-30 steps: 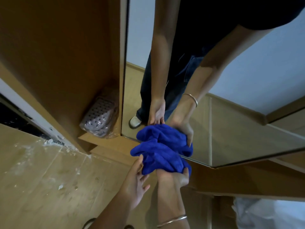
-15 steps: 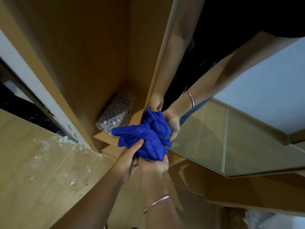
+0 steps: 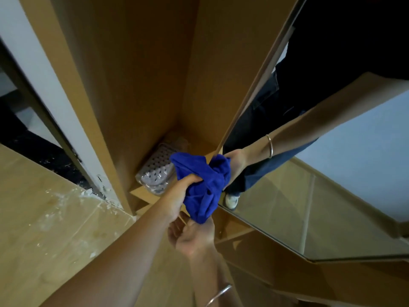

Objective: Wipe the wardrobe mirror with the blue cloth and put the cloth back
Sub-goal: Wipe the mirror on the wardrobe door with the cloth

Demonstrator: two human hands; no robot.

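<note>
The blue cloth (image 3: pixel 203 185) is bunched up in front of the lower left corner of the wardrobe mirror (image 3: pixel 321 207), touching or almost touching the glass. My left hand (image 3: pixel 179 196) grips its left side in a fist. Just under the cloth is my right hand (image 3: pixel 190 237), with a bangle on the wrist. It is cupped with the fingers apart, and the cloth's hanging tip rests against its thumb side. The mirror reflects both arms, the cloth and dark trousers.
Left of the mirror is an open wooden wardrobe compartment (image 3: pixel 143 85). A plastic-wrapped perforated pale item (image 3: pixel 155 173) lies on its floor, close behind the cloth. The wooden floor (image 3: pixel 55 229) at the lower left carries white plaster crumbs by a door frame (image 3: pixel 66 120).
The cloth has gone from my right hand into my left, which has closed on it. My right hand has loosened and dropped below. The view has swung left toward the open compartment.
</note>
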